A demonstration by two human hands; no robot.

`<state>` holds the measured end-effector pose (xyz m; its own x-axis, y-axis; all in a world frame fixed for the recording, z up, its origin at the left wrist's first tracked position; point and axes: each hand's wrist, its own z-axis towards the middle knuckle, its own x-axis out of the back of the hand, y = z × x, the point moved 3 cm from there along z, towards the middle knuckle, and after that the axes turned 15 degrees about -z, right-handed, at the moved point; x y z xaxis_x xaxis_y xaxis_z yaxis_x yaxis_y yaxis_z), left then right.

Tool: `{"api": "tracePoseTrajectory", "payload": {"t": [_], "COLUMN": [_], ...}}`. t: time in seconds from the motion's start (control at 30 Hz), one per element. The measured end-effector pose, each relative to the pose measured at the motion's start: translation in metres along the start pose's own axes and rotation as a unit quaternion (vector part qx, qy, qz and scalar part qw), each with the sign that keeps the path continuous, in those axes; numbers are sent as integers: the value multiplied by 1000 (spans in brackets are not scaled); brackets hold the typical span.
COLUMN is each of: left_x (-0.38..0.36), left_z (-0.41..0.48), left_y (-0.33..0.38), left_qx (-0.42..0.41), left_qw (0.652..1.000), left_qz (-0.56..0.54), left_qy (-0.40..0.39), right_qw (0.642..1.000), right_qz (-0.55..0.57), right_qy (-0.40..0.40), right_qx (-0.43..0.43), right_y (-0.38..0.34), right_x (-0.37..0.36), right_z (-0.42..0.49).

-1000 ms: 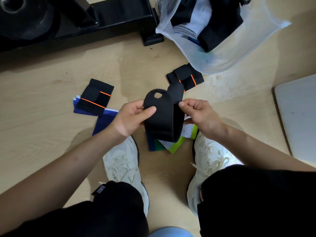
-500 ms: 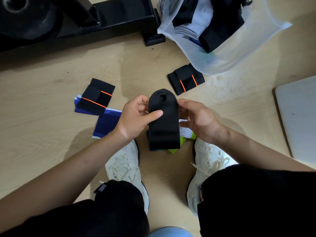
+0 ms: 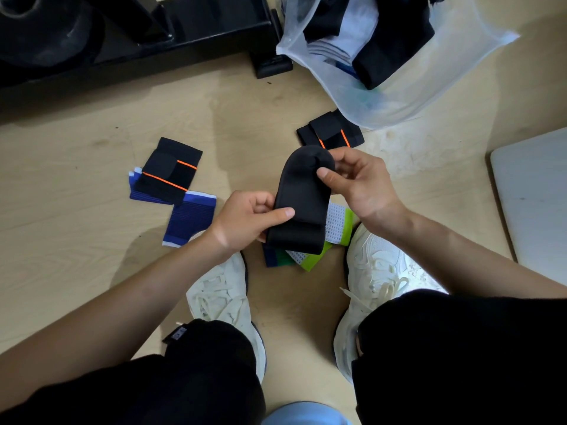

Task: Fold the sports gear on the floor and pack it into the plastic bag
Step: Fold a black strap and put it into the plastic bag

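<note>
Head view: black strap held in mid-air above floor, centre frame;
Left hand: pinches strap's lower left edge, probably pinning the fold flat;
Right hand: pinches rounded top end, likely keeping layers together;
Plastic bag: at 1 o'clock, mouth open, near for packing

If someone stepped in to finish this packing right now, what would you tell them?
Left hand grips the folded black wrap near its lower end; right hand pinches its rounded top.
Plastic bag lies open, already holding dark and white items.
Left on the floor: one orange-striped wrap beside the bag, a second orange-striped wrap on blue bands, green and white mesh pieces.
Next, probably: bag this wrap, then pack the rest.
</note>
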<state>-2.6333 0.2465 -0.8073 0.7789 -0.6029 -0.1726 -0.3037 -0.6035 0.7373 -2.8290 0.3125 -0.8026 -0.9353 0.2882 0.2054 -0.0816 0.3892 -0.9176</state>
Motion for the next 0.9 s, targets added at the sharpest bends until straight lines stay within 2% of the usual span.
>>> {"api": "tracePoseTrajectory", "payload": {"t": [0.13,0.23,0.3,0.47,0.63,0.73,0.83,0.9], "left_x": [3,7,10,11,13,9,4,4], "left_z": [2,5,5,2,2,1,1,3], "left_y": [0,-1,-2,-2,2,7,9,8], "left_qx": [9,22,22,33,66,42,5,-7], "left_qw": [999,995,994,991,984,990,992,992], "left_qz": [-23,-61,-74,-102,-145,-115,-88,-81], "left_qy": [48,73,82,84,80,68,86,94], "right_qw": [997,981,960,877,819,795,781,787], "right_qz": [-49,-151,-219,-362,-429,-448,-456,-451], "right_qy": [-8,-43,-68,-92,-102,-93,-81,-91], "right_qx": [61,111,162,302,367,398,419,411], "right_y": [-8,-12,-12,-4,3,7,6,5], "right_x": [0,-1,-1,-5,-9,-10,-14,-15], "right_z": [-6,-16,-22,-28,-30,-33,-35,-36]}}
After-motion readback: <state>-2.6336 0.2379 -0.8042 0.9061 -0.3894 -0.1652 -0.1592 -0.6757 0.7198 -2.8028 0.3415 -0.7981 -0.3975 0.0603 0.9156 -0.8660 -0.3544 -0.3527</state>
